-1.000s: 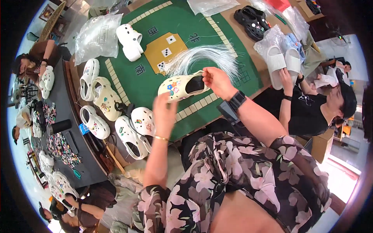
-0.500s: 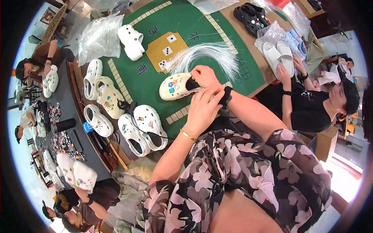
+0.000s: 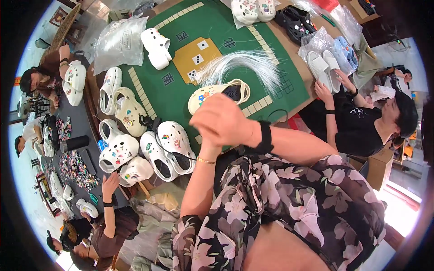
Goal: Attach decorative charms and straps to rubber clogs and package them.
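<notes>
My right hand [image 3: 224,116], a black band at its wrist, is curled over my left hand [image 3: 209,136], which has a gold bracelet. The hands meet just in front of a cream clog [image 3: 197,100] decorated with coloured charms. The right fingers are bent and blurred, and anything inside them is hidden; the left fingers are mostly covered. Lying on the green mat [image 3: 266,83], the clog points left, its heel strap and dark insole showing past my knuckles. A fan of thin white strands [image 3: 246,63] spreads behind it.
White clogs [image 3: 174,142] and another cream clog [image 3: 129,113] line the left side. A co-worker's hand [image 3: 110,184] is beside a white clog [image 3: 118,153]. Black clogs [image 3: 294,26] sit far right, near white slides [image 3: 318,67] another person touches. A plastic bag [image 3: 120,45] lies far left.
My hands have left the cream clog's opening and come together nearer me. A co-worker's white clogs have come down at the left, and a decorated white pair now shows at the far edge.
</notes>
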Available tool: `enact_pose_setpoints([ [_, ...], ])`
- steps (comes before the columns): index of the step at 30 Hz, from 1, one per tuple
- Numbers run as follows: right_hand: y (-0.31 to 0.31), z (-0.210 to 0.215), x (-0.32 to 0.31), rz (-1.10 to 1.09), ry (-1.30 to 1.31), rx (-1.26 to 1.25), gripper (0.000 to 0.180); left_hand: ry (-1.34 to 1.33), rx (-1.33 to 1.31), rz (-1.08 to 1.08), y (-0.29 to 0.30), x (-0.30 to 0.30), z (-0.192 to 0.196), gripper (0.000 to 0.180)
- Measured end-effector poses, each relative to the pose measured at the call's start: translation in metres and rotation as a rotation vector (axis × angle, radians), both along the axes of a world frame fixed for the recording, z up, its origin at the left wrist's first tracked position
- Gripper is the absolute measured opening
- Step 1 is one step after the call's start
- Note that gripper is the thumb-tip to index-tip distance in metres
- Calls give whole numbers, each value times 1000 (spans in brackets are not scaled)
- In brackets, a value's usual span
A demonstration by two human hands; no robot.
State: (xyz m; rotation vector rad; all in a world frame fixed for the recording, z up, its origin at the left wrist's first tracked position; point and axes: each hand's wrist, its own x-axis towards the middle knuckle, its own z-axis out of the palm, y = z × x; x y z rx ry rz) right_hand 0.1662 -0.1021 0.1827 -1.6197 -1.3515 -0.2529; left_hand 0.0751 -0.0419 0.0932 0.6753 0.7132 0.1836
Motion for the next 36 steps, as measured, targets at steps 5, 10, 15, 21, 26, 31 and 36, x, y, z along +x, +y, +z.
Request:
enact_pose_setpoints([
  [5,2,33,-40,317,493,81,7,-513,31,-832,-9,6,74,67],
  [10,1,61,-43,496,1559,-70,13,-788,-126,-761,-15,1,33,34],
  [15,8,38,-7,233,1683,296,14,-352,-236,-393,-41,-2,51,25],
  [21,14,-17,44,-163,1609,536,13,-60,45,-172,-35,-37,31,11],
  [26,11,-47,46,-295,913,141,12,13,324,-245,-34,-57,26,12],
  [31,28,-69,31,-230,420,-213,12,-21,927,-2,-29,-33,32,21],
  [36,29,-105,43,-327,482,-335,15,-86,1097,-96,-25,-36,34,38],
])
